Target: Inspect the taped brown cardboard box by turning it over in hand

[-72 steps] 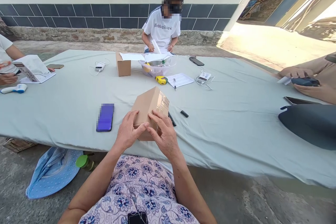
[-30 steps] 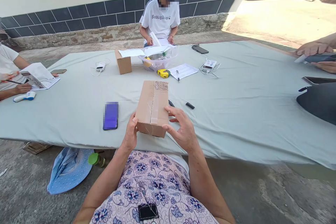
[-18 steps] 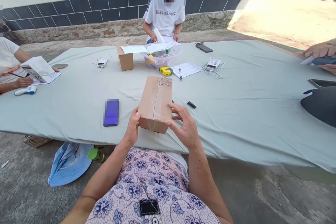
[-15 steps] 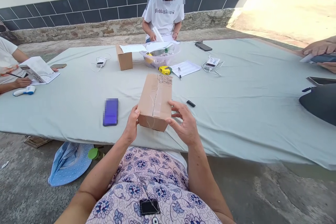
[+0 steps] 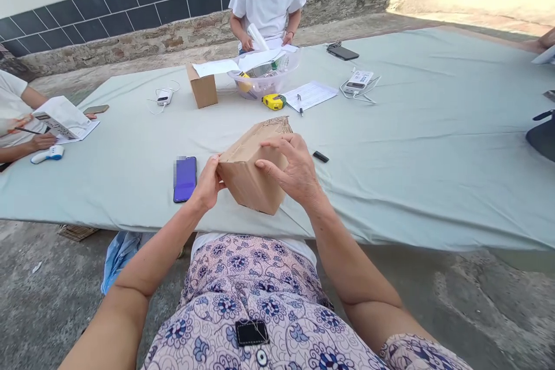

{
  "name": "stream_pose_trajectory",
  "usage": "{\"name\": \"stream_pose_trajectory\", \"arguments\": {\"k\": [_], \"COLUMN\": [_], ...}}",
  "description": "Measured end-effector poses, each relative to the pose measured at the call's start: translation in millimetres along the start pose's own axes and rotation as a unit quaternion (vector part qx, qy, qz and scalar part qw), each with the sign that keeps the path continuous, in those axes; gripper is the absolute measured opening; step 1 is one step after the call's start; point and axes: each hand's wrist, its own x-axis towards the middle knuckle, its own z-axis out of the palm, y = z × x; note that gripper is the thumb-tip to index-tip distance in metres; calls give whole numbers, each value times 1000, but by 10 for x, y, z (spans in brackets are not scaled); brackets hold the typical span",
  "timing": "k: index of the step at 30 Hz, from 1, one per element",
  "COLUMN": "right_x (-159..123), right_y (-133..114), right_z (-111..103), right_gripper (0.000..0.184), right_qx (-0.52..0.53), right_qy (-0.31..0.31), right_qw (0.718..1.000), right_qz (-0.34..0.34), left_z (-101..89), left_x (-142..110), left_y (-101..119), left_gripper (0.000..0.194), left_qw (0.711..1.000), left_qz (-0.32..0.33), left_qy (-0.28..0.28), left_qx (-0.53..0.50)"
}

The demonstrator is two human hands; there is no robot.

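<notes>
A taped brown cardboard box (image 5: pixel 249 185) is tilted over the near part of the table, one corner turned toward me. My left hand (image 5: pixel 207 186) grips its left side, the thumb at the upper edge and the other fingers partly hidden behind it. Against the right side is my right hand (image 5: pixel 299 173), its thumb and index finger curved over the near face and upper edge. Dark scribbled lines mark the far end of the box top. To the left lies a phone (image 5: pixel 185 179) with a purple screen; a small black object (image 5: pixel 321 156) lies to the right.
A pale cloth covers the table (image 5: pixel 411 144). Farther back are a yellow tape measure (image 5: pixel 274 102), a printed sheet (image 5: pixel 314 94), a clear plastic basin (image 5: pixel 264 88), another cardboard box (image 5: pixel 203 91) and a white power bank (image 5: pixel 359 81). People sit across and at the left.
The box has been tilted and turned, so its end and right side now face me more. My right hand has shifted left and up over it. The view has swung slightly.
</notes>
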Motion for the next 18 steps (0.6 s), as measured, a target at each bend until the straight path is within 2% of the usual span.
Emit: {"name": "stream_pose_trajectory", "arguments": {"k": [3, 6, 8, 10, 15, 18], "right_x": [9, 17, 15, 14, 130, 306], "right_y": [58, 89, 89, 87, 235, 479], "right_z": [146, 248, 286, 303, 265, 208], "right_gripper": [39, 41, 42, 45, 58, 63], "right_qx": [-34, -51, -59, -67, -92, -74], "right_qy": [1, 5, 8, 12, 18, 30], "right_qw": [999, 998, 998, 997, 996, 997], "right_qz": [-18, -26, -28, -30, -14, 25], "left_z": [-21, -15, 16, 66, 171, 160], "left_x": [-33, -110, -167, -208, -195, -145], "left_y": [-13, 16, 26, 18, -42, -77], "left_gripper": [75, 93, 98, 92, 51, 49], "left_qw": [995, 976, 954, 937, 924, 921], "left_qz": [77, 179, 226, 243, 247, 264], "left_qy": [34, 11, -13, -17, -3, 0], "left_qx": [50, 126, 194, 252, 293, 287]}}
